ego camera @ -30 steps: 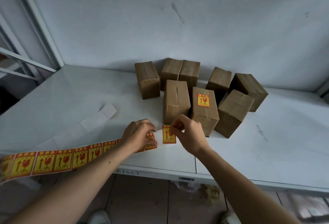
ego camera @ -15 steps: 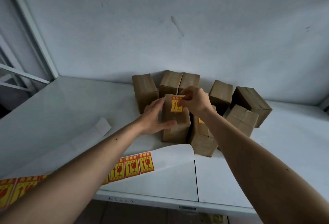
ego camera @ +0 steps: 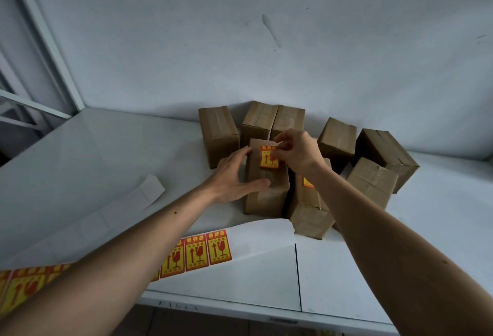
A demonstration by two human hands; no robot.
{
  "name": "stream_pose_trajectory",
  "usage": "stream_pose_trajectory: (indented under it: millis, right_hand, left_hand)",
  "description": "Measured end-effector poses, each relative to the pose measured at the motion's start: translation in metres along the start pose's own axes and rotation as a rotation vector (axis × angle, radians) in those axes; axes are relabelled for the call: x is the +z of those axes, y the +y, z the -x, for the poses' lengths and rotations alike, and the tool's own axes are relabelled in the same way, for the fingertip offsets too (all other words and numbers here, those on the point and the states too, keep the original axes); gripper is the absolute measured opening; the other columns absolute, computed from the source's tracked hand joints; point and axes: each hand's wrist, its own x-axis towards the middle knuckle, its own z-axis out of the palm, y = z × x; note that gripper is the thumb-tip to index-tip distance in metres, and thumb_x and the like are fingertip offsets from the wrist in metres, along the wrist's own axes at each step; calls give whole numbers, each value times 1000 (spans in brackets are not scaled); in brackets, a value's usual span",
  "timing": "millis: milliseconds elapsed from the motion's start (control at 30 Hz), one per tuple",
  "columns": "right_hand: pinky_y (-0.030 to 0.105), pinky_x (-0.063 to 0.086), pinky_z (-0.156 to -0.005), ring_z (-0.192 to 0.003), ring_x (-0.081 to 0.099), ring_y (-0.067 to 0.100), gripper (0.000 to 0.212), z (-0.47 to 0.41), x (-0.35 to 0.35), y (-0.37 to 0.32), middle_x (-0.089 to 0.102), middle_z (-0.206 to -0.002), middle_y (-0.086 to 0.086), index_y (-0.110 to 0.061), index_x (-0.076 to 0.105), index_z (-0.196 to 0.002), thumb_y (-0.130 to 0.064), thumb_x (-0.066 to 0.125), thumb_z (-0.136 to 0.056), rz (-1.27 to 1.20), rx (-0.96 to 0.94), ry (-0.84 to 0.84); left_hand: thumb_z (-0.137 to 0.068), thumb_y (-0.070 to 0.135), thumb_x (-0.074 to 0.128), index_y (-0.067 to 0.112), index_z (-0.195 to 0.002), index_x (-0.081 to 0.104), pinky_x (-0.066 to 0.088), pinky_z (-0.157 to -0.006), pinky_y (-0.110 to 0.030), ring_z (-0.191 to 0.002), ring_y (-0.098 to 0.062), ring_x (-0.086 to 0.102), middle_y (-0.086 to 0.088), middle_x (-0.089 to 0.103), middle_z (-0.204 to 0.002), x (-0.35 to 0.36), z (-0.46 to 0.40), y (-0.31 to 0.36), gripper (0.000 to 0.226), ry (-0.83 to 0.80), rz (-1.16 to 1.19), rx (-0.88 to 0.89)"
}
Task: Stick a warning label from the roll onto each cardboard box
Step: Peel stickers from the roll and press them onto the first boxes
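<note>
Several brown cardboard boxes stand clustered at the back of the white table. My left hand lies flat against the left side and top of the front box, steadying it. My right hand pinches a red and yellow warning label and presses it onto that box's top. The box to its right carries a label, mostly hidden by my right forearm. The strip of labels lies along the table's front left, partly under my left forearm.
Bare white backing paper trails over the left of the table, and a loose end curls by the front boxes. A grey wall rises close behind the boxes. The table's front edge runs below my arms.
My right hand carried the peeled label from the strip up to the front box's top. My left hand let go of the strip and moved onto that box.
</note>
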Motion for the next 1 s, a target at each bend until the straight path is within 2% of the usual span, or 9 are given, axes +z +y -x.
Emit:
stream_pose_trajectory:
  millis: [133, 233, 433, 700, 867, 1000]
  right_hand:
    - [28, 55, -85, -105, 65, 17, 34, 1, 4, -1, 70, -111, 7, -11, 60, -119, -11, 69, -86, 67, -40, 4]
    - [35, 58, -84, -102, 66, 16, 33, 2, 8, 1, 71, -107, 5, -14, 62, -115, -15, 72, -83, 87, -18, 51]
    - [28, 56, -82, -100, 65, 15, 31, 5, 13, 0, 70, -107, 5, -13, 64, -114, -14, 72, -83, 21, 32, 111]
    - [13, 48, -62, -93, 61, 11, 35, -1, 8, 0, 67, -109, 8, -9, 65, -114, -14, 75, -81, -107, 140, 61]
    - [13, 49, -64, -93, 61, 12, 35, -4, 9, -2, 66, -113, 10, -9, 62, -117, -15, 72, -83, -71, 145, 39]
    - [24, 56, -76, -101, 64, 17, 37, -2, 12, -4, 66, -114, 10, -10, 61, -119, -17, 72, -84, -21, 138, 55]
  left_hand:
    - [-69, 64, 69, 28, -152, 10, 21, -116, -52, -147, -26, 7, 2, 11, -161, 3, 1, 4, 108, 8, 26, 6]
    - [-70, 63, 70, 27, -152, 10, 22, -116, -51, -147, -26, 8, 1, 12, -161, 3, 2, 5, 108, 12, 14, 10]
    - [-64, 69, 64, 27, -152, 10, 23, -115, -52, -146, -28, 9, 0, 13, -161, 4, 3, 6, 112, 14, -19, 10]
    - [-66, 70, 61, 27, -152, 9, 24, -114, -53, -146, -29, 9, 1, 12, -161, 2, 4, 7, 109, 20, -84, 16]
    - [-66, 71, 60, 27, -151, 12, 25, -114, -53, -146, -29, 12, 1, 14, -161, 2, 2, 7, 108, 36, -74, 9]
    - [-76, 71, 51, 26, -144, 30, 39, -105, -53, -136, -26, 36, -2, 34, -152, 10, -3, 15, 84, 165, 41, -34]
